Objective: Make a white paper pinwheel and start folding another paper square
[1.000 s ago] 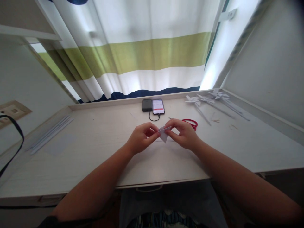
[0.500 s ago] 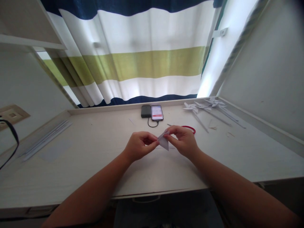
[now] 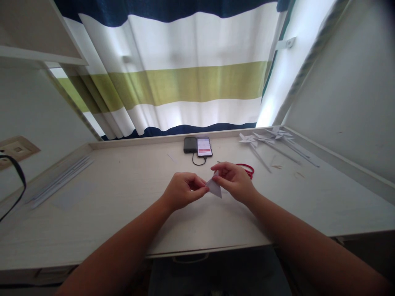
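A small folded piece of white paper [image 3: 215, 188] is held above the desk, its pointed corner hanging down. My left hand [image 3: 185, 190] pinches its left corner between thumb and fingers. On the other side my right hand [image 3: 232, 181] grips the upper right part with thumb and forefinger. Behind my right hand lie red-handled scissors [image 3: 250, 169], partly hidden by it. Several white paper pinwheels [image 3: 248, 139] on paper sticks rest at the back right.
A phone [image 3: 204, 147] is cabled to a dark power bank [image 3: 189, 145] at the back. Rolled paper sticks [image 3: 61, 181] and a flat paper sheet [image 3: 70, 194] lie at the left. Small scraps [image 3: 277, 167] lie at the right. A low rim edges the white desk [image 3: 123, 176].
The folded paper has turned slightly, showing a wider triangular face. My right fingers have shifted a little along its top edge, and more of the scissors' red handles shows.
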